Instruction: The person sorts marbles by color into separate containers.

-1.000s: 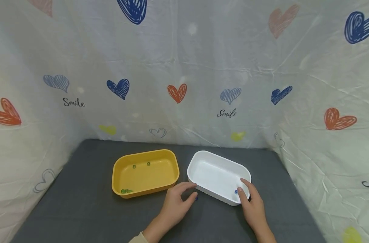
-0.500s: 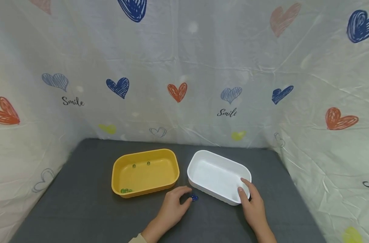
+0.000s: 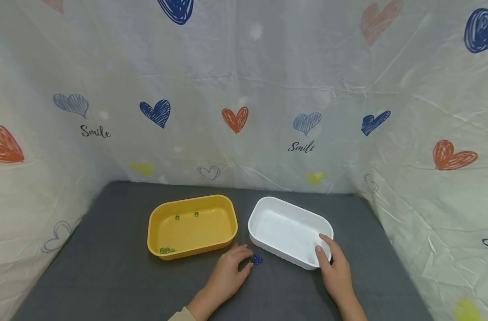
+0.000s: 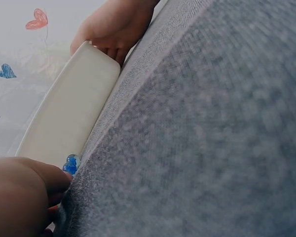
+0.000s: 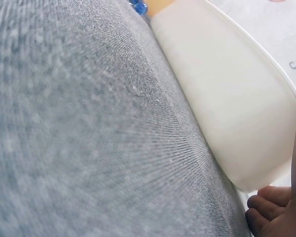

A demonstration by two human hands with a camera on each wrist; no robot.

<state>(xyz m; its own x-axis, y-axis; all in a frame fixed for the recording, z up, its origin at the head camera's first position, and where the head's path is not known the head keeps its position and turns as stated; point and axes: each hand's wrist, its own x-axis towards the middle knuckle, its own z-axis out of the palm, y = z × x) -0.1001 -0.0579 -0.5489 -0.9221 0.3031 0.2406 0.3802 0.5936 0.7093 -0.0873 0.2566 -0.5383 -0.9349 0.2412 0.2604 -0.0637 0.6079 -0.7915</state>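
Observation:
A small cluster of blue marbles [image 3: 257,259] lies on the dark cloth between the two trays. My left hand [image 3: 225,274] rests beside it, thumb and fingers bent and apart, fingertips right at the marbles. In the left wrist view, the blue marbles [image 4: 70,164] show just beyond the fingertips, in front of the tray wall. My right hand [image 3: 337,272] grips the near right corner of the white tray [image 3: 284,256], thumb and index finger over the rim. Its other fingers [image 5: 266,210] curl outside the tray's end in the right wrist view.
A yellow tray [image 3: 196,252] stands to the left, with several green marbles [image 3: 167,250] in it. Both trays sit on a dark grey cloth [image 3: 107,267]. A pale curtain [image 3: 268,89] printed with hearts hangs behind and along the sides.
My left hand has drawn slightly left, its fingers lowering, and more blue marbles show beside it. A blue marble seen inside the white tray has dropped out of sight. The right hand stays put.

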